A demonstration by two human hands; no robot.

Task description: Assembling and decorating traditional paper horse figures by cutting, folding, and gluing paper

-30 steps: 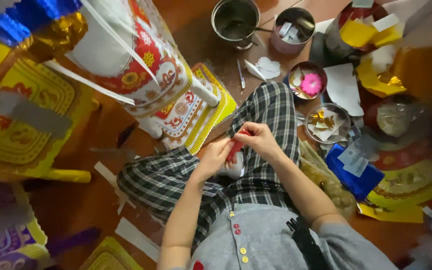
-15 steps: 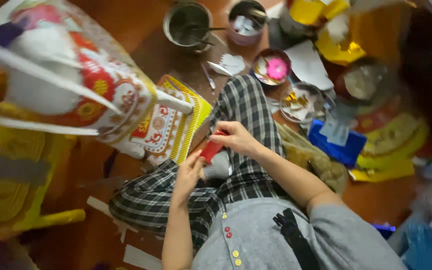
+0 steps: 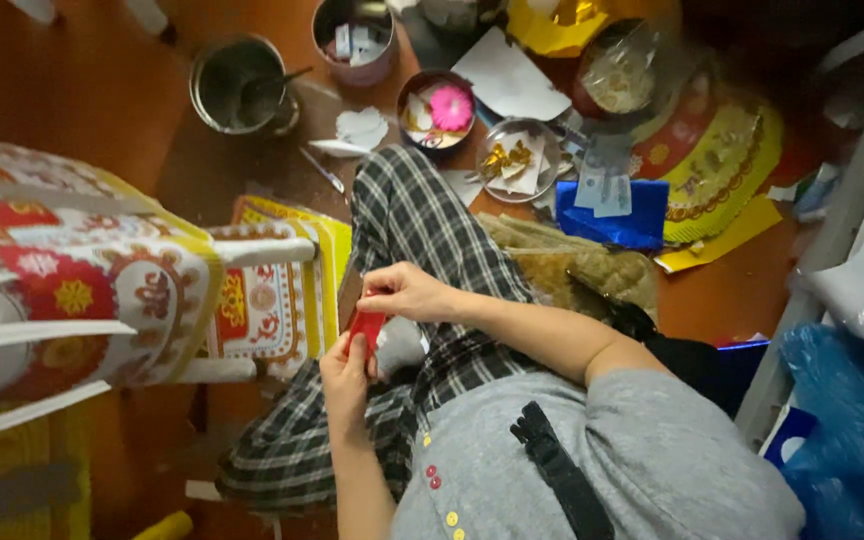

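I sit on the floor in grey top and checked trousers. My left hand (image 3: 347, 375) and my right hand (image 3: 404, 293) meet over my lap and both pinch a small red paper piece (image 3: 366, 328). The left hand grips its lower end from below, the right hand holds its upper end from above. A pale grey object (image 3: 400, 347) lies on my lap just beside the red piece, partly hidden by the hands.
A large red, white and yellow paper structure (image 3: 82, 290) with white sticks stands at my left. Ahead on the floor are a metal pot (image 3: 235, 82), bowls with a pink flower (image 3: 449, 107) and gold foil (image 3: 509, 160), blue paper (image 3: 612, 215), patterned yellow sheets (image 3: 722, 165). Blue plastic bag (image 3: 847, 420) at right.
The view has swung right and down, so the paper structure slid left. My hands stay together on the red piece, now a little lower over my lap.
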